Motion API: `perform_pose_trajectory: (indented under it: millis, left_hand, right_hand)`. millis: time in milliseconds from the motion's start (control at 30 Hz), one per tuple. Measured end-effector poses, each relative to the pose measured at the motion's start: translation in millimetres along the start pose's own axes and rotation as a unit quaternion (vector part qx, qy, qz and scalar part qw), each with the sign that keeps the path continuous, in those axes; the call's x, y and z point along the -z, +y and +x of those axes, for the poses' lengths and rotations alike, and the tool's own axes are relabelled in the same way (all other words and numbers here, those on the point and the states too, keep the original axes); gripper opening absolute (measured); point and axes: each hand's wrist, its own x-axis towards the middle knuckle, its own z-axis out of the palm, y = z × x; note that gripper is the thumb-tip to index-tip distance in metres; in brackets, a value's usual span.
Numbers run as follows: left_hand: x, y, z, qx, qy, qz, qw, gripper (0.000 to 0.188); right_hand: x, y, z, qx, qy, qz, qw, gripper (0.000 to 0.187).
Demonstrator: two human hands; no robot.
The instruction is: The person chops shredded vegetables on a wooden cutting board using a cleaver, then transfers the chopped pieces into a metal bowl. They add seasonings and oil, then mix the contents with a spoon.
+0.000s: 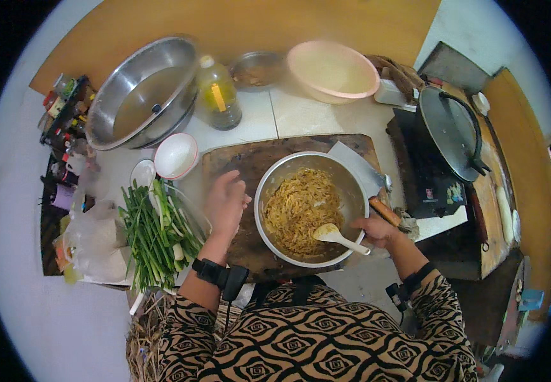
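A steel mixing bowl (271, 173) stands on a dark wooden cutting board (228, 245), filled partway with a brown-yellow shredded mixture (301, 207). A white rice paddle (336, 237) rests in it, its handle lying over the near right rim. My right hand (380, 231) grips the bowl's right rim beside that handle, thumb over the edge. My left hand (226, 202) is raised left of the bowl, apart from it, with its fingers loosely spread and nothing in them. A cleaver (359, 167) with a wooden handle lies on the board's right side, partly hidden behind the bowl.
Green onions (158, 232) lie at the left beside a white bowl (176, 156). Behind stand a steel basin (107, 108) of cloudy water, an oil bottle (217, 95) and a pink basin (301, 54). A lidded wok (444, 137) sits on a black cooker (425, 191) at right.
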Motion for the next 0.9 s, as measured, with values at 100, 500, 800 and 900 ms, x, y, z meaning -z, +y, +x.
perform_pose_trajectory:
  millis: [100, 500, 800, 900]
  left_hand:
    - [-11.2, 19.2, -6.5, 0.004, -0.024, -0.028, 0.999, 0.035]
    - [-2.5, 56.0, -39.8, 0.074, 0.017, -0.147, 0.986, 0.045]
    - [7.3, 50.1, -44.1, 0.088, 0.032, -0.171, 0.981, 0.044]
    - [5.1, 50.9, -41.6, 0.098, 0.031, -0.166, 0.981, 0.046]
  right_hand:
    - [11.9, 1.1, 14.9, 0.007, -0.031, -0.017, 0.999, 0.016]
    - [-22.5, -124.3, 125.7, 0.104, -0.057, 0.045, 0.992, 0.025]
    - [-70.7, -184.8, 208.5, 0.063, -0.032, 0.176, 0.982, 0.031]
    - [-76.2, -187.8, 217.8, 0.051, -0.032, 0.187, 0.981, 0.032]
